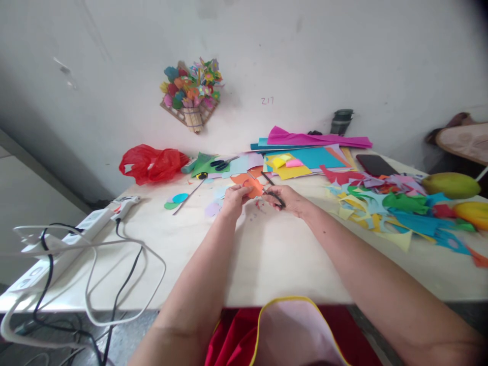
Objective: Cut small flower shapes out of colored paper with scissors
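Note:
Between my hands is a small piece of orange paper (254, 187). My left hand (235, 199) pinches its left edge. My right hand (286, 199) is wrapped round a pair of dark-handled scissors (281, 202), their blades close to the paper's right side; whether they are cutting into it I cannot tell. Just beyond lies more orange paper (241, 178) and a dark pen-like stick (267, 178). Pale lilac paper pieces (213, 208) and tiny scraps lie beside my left hand.
A second pair of scissors (224, 163) and a red plastic bag (152, 165) lie at the back left. Coloured sheets (320, 157) and a dark phone (375, 165) are behind, with paper scraps (400, 208) to the right. A power strip (68, 244) with loose cables occupies the left edge.

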`<state>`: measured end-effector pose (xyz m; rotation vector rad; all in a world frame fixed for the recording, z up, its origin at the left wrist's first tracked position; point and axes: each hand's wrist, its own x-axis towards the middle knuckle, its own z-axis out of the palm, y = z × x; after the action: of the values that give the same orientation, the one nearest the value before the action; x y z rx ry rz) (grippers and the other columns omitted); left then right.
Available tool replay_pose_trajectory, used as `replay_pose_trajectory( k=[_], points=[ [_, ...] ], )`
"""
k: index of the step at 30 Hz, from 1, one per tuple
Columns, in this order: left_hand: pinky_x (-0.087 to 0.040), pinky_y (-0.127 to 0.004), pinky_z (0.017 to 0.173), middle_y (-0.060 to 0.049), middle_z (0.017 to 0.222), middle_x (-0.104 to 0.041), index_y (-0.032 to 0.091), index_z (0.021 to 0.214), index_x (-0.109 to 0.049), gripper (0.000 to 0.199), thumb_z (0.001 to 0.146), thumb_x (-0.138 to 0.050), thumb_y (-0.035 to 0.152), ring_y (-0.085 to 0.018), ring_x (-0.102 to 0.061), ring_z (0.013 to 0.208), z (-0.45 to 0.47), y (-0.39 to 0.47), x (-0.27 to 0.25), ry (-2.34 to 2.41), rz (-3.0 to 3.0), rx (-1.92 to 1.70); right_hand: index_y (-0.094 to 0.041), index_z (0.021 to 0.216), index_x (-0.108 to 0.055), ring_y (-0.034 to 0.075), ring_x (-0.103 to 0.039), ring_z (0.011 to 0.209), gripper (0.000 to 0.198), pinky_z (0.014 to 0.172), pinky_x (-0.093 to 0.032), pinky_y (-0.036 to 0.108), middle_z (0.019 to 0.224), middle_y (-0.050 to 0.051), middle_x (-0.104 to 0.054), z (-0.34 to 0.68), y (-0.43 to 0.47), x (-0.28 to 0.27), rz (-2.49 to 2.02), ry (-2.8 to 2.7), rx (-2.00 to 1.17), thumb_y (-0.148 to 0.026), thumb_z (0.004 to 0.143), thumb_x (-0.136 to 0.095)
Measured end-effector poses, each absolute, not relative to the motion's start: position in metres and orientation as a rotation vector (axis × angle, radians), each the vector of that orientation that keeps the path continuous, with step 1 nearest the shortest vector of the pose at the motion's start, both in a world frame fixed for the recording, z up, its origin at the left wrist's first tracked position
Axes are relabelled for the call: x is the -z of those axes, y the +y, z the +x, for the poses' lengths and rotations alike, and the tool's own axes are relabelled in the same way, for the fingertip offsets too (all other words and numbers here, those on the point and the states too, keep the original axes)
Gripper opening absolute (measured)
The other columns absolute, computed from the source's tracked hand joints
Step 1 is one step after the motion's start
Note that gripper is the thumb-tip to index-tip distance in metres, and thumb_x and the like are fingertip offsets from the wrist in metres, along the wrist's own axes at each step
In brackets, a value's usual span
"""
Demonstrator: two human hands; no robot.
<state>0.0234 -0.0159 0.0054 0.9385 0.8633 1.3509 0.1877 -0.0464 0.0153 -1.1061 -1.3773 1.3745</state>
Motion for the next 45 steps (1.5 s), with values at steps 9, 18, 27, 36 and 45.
replay_pose_trajectory(
  k=[9,18,27,36,45],
  points=[
    [-0.046,-0.027,0.059,-0.002,0.055,-0.059,0.013,0.056,-0.056,0.026,0.045,-0.077,0.02,-0.013,-0.057,0.054,0.017,-0.013,-0.005,0.888,0.952,-1.31,-0.014,0.066,-0.057,0.006,-0.038,0.041,0.024,0.033,-0.027,0.018,0.049,-0.004,-0.047,0.188,-0.043,-0.011,-1.072,-1.466,-1.334,-0.025,0.063,-0.078],
    [-0.047,-0.027,0.061,-0.003,0.062,-0.062,0.013,0.061,-0.057,0.026,0.045,-0.077,0.019,-0.013,-0.058,0.056,0.014,-0.014,-0.007,0.891,0.946,-1.28,-0.013,0.069,-0.061,0.006,-0.038,0.039,0.021,0.032,-0.03,0.019,0.05,-0.003,-0.05,0.189,-0.039,-0.007,-1.085,-1.462,-1.33,-0.022,0.062,-0.079],
    [-0.045,-0.026,0.058,-0.003,0.061,-0.062,0.013,0.06,-0.057,0.026,0.045,-0.077,0.02,-0.013,-0.059,0.056,0.01,-0.01,-0.004,0.892,0.96,-1.266,-0.013,0.068,-0.062,0.006,-0.04,0.039,0.019,0.031,-0.03,0.019,0.053,-0.001,-0.054,0.19,-0.036,-0.003,-1.086,-1.474,-1.314,-0.02,0.062,-0.079],
    [-0.043,-0.025,0.055,-0.004,0.058,-0.062,0.012,0.06,-0.06,0.026,0.044,-0.078,0.021,-0.013,-0.059,0.053,0.008,-0.013,-0.005,0.871,0.984,-1.26,-0.013,0.069,-0.062,0.006,-0.04,0.039,0.024,0.032,-0.033,0.019,0.055,0.0,-0.057,0.19,-0.035,-0.001,-1.129,-1.512,-1.263,-0.023,0.059,-0.082],
    [-0.045,-0.026,0.059,-0.003,0.059,-0.061,0.012,0.059,-0.06,0.025,0.045,-0.079,0.02,-0.012,-0.058,0.054,0.008,-0.014,-0.004,0.847,0.998,-1.249,-0.014,0.072,-0.061,0.007,-0.041,0.039,0.023,0.032,-0.032,0.019,0.049,-0.004,-0.049,0.192,-0.033,0.002,-1.101,-1.506,-1.298,-0.03,0.067,-0.077]
  ],
)
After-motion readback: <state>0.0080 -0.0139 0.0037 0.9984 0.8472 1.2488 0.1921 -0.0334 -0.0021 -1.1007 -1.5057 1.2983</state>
